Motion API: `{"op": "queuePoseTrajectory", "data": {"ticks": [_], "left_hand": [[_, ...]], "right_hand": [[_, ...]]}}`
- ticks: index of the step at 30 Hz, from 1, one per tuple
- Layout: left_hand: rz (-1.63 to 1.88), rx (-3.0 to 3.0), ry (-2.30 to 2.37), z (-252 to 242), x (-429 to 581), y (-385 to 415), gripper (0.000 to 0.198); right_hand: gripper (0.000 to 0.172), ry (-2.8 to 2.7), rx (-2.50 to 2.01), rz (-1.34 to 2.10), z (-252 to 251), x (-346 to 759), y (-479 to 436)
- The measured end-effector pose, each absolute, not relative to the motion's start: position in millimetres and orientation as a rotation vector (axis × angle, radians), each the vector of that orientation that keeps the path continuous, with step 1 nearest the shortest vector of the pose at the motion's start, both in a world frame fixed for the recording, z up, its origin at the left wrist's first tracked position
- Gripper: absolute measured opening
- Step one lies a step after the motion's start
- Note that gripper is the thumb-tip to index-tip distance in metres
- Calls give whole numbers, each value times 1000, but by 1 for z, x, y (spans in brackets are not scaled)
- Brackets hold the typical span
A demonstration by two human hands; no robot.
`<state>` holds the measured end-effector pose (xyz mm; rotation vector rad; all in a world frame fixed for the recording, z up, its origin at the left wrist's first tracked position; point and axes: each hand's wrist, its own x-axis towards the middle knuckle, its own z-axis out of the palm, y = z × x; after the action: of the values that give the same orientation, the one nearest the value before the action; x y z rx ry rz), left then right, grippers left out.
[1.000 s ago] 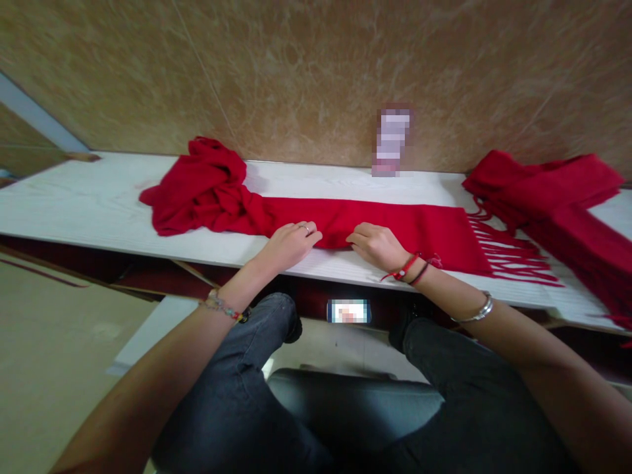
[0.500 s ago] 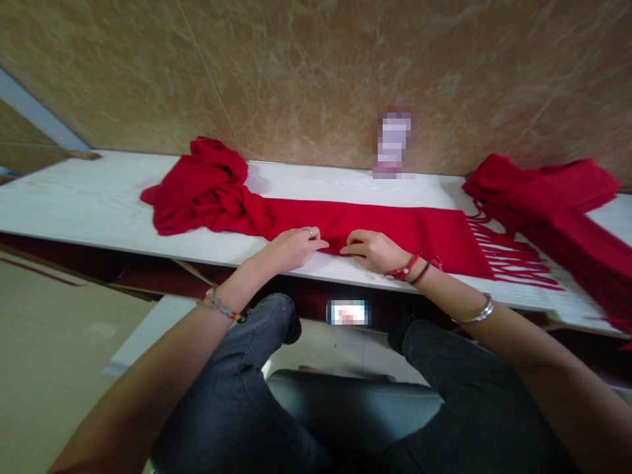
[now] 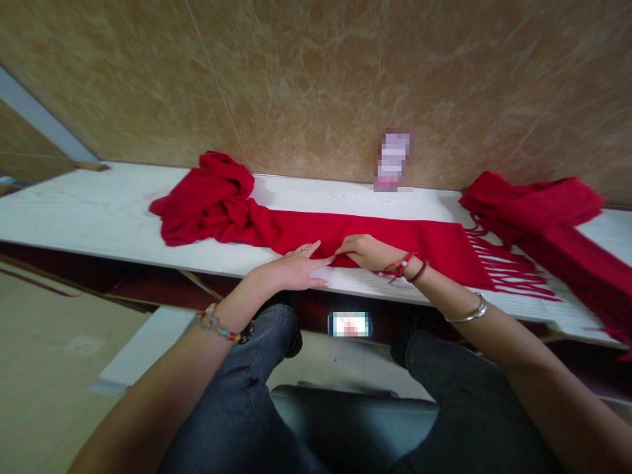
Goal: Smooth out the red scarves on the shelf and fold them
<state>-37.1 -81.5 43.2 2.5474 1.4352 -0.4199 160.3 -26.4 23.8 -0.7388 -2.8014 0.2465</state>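
A red scarf (image 3: 419, 240) lies stretched along a white shelf-like table (image 3: 89, 214), bunched in a heap at its left end and fringed at its right end. My left hand (image 3: 293, 266) rests at the scarf's near edge with its fingers stretched out flat. My right hand (image 3: 365, 251) sits just to the right, its fingers pinched on the scarf's near edge. The fingertips of both hands almost meet at the middle of the scarf.
A stack of more red scarves (image 3: 548, 210) lies at the table's right end. A small blurred object (image 3: 392, 161) stands against the brown marbled wall (image 3: 316, 72). My knees in dark jeans are below the table, with a blurred item (image 3: 349, 324) between them.
My left hand has opened from curled to flat and slid a little toward me. My right hand has moved left, pinching the scarf's edge. The camera has tilted slightly.
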Motion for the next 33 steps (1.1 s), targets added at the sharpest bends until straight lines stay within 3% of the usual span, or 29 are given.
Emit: {"op": "queuePoseTrajectory", "data": {"ticks": [5, 11, 19, 28, 33], "left_hand": [[-481, 2449, 1439, 45, -37, -82, 79], [-481, 2437, 1469, 49, -35, -83, 78], [-511, 2412, 1483, 52, -33, -85, 79], [-487, 2385, 1436, 54, -35, -83, 81], [-475, 2384, 1424, 53, -36, -81, 81]], "right_hand": [[37, -2830, -907, 160, 17, 149, -6], [45, -2732, -1344, -93, 15, 163, 21], [46, -3011, -826, 124, 10, 158, 3], [52, -2834, -1348, -94, 3, 184, 27], [50, -2935, -1025, 65, 10, 156, 9]]}}
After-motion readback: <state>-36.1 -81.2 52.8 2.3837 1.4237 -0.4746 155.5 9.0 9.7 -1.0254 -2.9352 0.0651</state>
